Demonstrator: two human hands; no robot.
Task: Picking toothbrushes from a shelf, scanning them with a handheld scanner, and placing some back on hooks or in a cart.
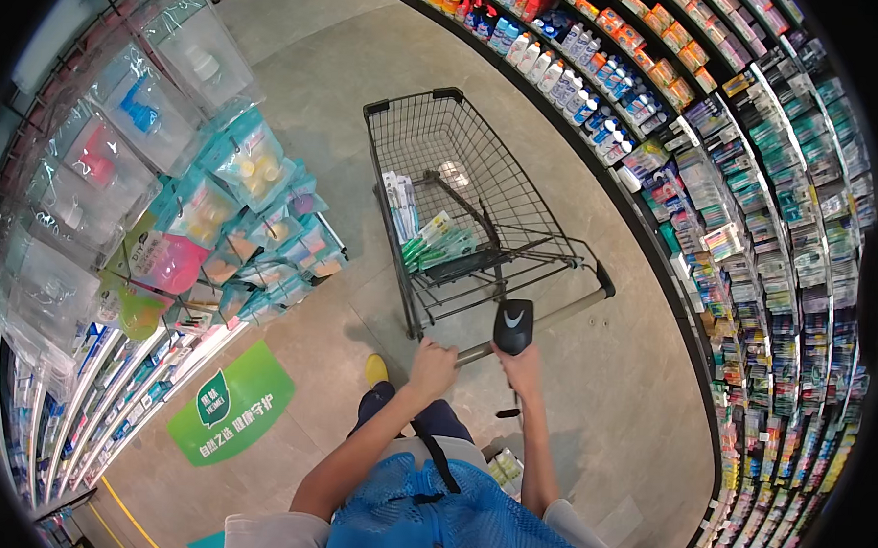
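A black wire shopping cart (479, 195) stands before me, turned at an angle. My left hand (433, 369) is closed around the left end of its push bar. My right hand (521, 369) grips a black handheld scanner (514, 327), which lies over the bar; whether those fingers also touch the bar is unclear. Inside the basket, against its left wall, lie white packs of toothbrushes (403, 206) and several green-and-white packs (437, 243). A blue mesh vest (429, 509) covers my front. Part of a pack (505, 468) shows low down beside my right forearm.
Curved shelves with bottles (558, 77), boxes and many small packs (776, 289) line the right side. At left, a rack holds hanging clear bags and pump bottles (138, 106) beside lower shelves (109, 414). A green floor sticker (231, 404) lies on the aisle floor.
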